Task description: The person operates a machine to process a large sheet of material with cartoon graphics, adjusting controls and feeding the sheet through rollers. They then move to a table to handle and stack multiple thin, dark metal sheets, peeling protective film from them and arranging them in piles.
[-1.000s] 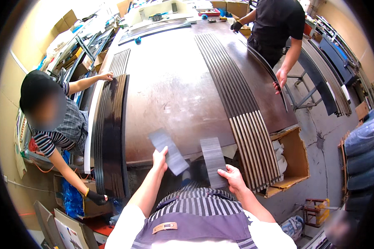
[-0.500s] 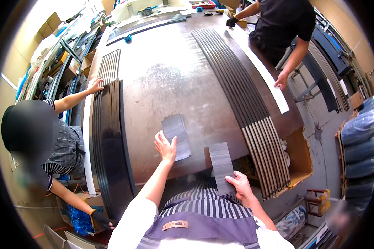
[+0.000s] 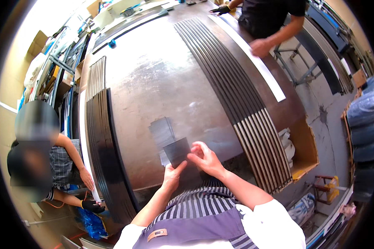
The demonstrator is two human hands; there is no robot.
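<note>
My left hand (image 3: pixel 172 177) grips a thin dark grey rectangular sheet (image 3: pixel 177 150) by its near left part, thumb on top. The sheet is tilted above the near edge of the table. Close to its right edge is my right hand (image 3: pixel 206 160), slightly blurred, fingers bent and apart with nothing visible in them. Beyond the held sheet, a small fanned pile of similar grey sheets (image 3: pixel 161 129) lies on the table; the held sheet hides part of it.
The brown table (image 3: pixel 141 91) bears a row of long dark strips (image 3: pixel 220 79) on the right and dark panels (image 3: pixel 102 124) on the left. A co-worker at far right stands by a white strip (image 3: pixel 257 66); another bends at left. A cardboard box (image 3: pixel 305 149) stands below right.
The grey sheet has passed from my right hand to my left and moved left. My right hand has let go and come inward. The left co-worker's arm has drawn back; the far-right co-worker's hand has lifted.
</note>
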